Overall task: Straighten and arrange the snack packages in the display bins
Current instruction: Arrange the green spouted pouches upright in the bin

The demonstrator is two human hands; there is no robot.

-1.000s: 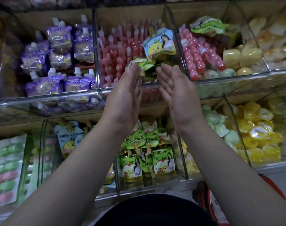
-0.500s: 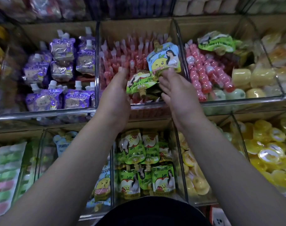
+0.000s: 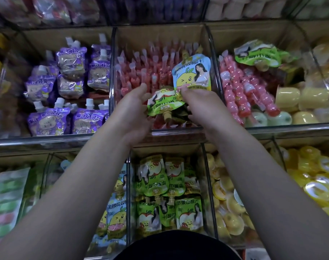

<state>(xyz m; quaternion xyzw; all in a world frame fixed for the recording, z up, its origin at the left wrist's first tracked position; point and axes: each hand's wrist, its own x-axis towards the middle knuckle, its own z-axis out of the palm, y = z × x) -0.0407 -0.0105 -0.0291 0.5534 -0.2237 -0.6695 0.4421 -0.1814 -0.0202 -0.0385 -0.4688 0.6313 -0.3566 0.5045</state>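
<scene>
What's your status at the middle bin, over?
Left hand grips upside-down green pouch; right hand pinches bottom edge of blue pouch. Both pouches stray in pink bottles bin. Nothing blocking hands.

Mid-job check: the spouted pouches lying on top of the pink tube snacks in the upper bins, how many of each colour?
Blue pouch: 1
Green pouch: 2
Total: 3
A darker pack under the middle green one is too hidden to count.
</scene>
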